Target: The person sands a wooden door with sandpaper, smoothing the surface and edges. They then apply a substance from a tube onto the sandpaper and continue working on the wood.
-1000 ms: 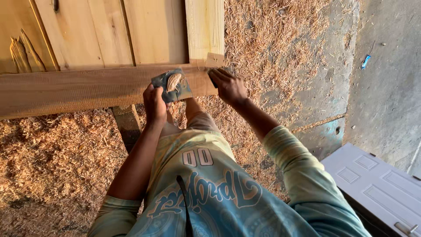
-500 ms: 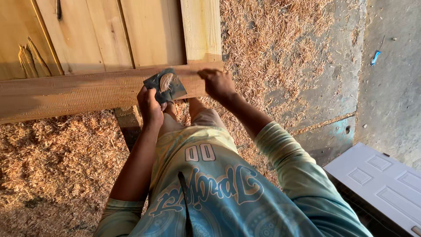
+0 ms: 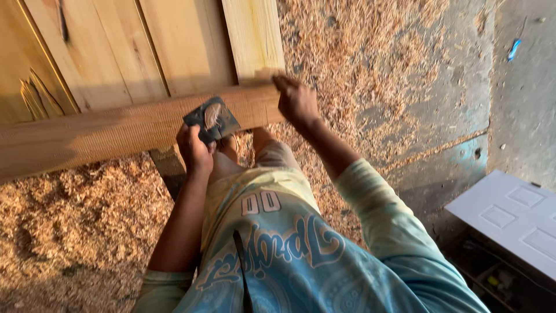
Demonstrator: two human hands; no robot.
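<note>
On plank [image 3: 116,133] face: left hand [image 3: 194,152] grips folded sandpaper [image 3: 212,119], fingers closed; right hand [image 3: 296,101] clasps plank end, empty otherwise.

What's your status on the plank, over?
Left hand holds sandpaper against plank. Right hand grips plank end. Sawdust on floor, nothing blocking.
</note>
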